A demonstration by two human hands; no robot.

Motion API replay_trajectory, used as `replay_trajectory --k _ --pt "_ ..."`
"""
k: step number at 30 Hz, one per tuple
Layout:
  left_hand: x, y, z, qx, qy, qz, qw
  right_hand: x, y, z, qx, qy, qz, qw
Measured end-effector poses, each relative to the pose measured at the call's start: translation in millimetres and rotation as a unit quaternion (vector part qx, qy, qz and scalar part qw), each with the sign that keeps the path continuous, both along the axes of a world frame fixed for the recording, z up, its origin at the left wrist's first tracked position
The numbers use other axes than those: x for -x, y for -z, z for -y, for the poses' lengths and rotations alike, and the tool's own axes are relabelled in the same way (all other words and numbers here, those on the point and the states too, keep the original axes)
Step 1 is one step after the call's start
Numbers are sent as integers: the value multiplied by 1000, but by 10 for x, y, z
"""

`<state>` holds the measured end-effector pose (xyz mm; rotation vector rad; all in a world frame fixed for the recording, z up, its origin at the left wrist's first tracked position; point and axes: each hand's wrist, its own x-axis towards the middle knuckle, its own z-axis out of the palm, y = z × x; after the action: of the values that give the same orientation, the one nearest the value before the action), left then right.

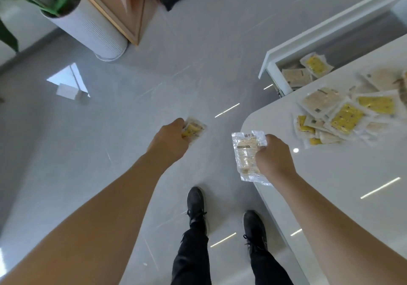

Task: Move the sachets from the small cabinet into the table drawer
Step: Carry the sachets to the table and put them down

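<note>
Clearly the carry was under way: the left hand point(170, 136), at the centre of the frame, was closed around a yellow sachet point(193, 129) whose end poked out past the knuckles, and the right hand point(273, 156), right of centre, pinched a pale sachet point(247, 155) by its side so that the packet hung down over the rounded corner of the white table point(343, 185). Both hands were over or near the grey floor point(110, 130), with the person's dark shoes point(195, 203) below them at the bottom of the frame.

The open table drawer point(269, 64) sat at the upper right, already holding a few sachets point(308, 71), and a loose pile of sachets point(343, 115) lay on the tabletop at the right edge. The small cabinet could not be made out with any certainty.

To do this step well, I judged each packet should be brought over the drawer's open mouth and let go low, flat onto those already inside, rather than tossed. The hanging pale sachet seemed likely to brush the table corner, so lifting it clear first looked wise. Open floor lay between the hands and the drawer; a white cylindrical planter point(92, 34) and a wooden panel point(123, 9) in the upper left stood well apart from that path.
</note>
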<state>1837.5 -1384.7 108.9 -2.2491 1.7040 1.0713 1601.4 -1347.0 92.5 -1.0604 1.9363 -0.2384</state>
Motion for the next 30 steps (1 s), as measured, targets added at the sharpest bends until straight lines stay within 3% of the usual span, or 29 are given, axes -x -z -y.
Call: replay_trajectory --k 10,21,30 --pt "-203 283 1460 16 111 -13 994 -331 249 1083 -2 65 -29 997" --pt "853 417 2967 24 220 -40 974 351 360 2136 -2 179 -4 984" --pt "1482 712 4085 -7 311 -58 949 710 718 2931 -30 367 16 929"
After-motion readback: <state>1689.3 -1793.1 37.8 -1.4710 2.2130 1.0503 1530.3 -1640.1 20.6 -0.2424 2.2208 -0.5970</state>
